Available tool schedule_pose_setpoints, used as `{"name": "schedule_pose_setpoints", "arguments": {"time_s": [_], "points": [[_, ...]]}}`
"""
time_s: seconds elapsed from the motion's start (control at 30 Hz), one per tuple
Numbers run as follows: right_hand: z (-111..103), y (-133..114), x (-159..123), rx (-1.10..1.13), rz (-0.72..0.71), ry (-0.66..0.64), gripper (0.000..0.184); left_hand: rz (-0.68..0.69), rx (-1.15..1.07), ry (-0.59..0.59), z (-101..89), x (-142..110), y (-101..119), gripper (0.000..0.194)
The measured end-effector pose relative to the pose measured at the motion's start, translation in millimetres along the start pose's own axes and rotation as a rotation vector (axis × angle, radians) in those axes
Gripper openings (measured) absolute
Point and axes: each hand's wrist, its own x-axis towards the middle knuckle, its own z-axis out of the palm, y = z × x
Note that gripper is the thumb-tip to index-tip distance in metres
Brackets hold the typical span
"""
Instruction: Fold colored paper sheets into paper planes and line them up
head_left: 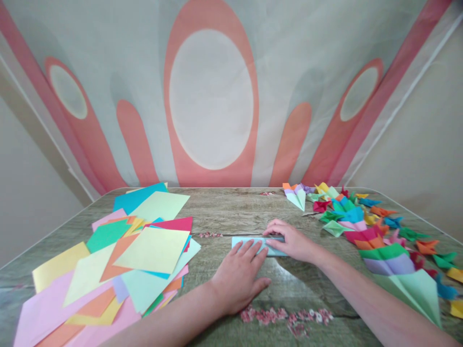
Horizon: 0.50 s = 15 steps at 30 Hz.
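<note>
No readable text, no legible labels or brands, no numbers or signs to be made out

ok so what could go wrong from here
The light blue paper under the left hand and right hand could slip if they press unevenly, perhaps leaving a crooked crease. The left forearm is close to the loose sheets and might drag some. The right forearm is near the folded paper planes and could bump or crumple one.
</note>
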Motion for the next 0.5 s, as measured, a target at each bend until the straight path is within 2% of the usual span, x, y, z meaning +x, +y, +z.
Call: {"name": "schedule_pose_setpoints", "arguments": {"time_s": [0.1,0.27,0.5], "points": [[-7.9,-0.8,-0.7,0.006,0.016,-0.07,0.018,0.015,-0.003,0.0,-3.4,3.1,-6.4,0.043],[-17.5,-6.3,-3.1,0.027,0.038,-0.163,0.029,0.055,-0.045,0.025,-6.9,8.7,-18.2,0.039],[-17.1,-14.2,-5.1,-0.062,0.086,-0.146,0.035,0.046,-0.121,0.063,-9.2,9.8,-30.3,0.031]]}}
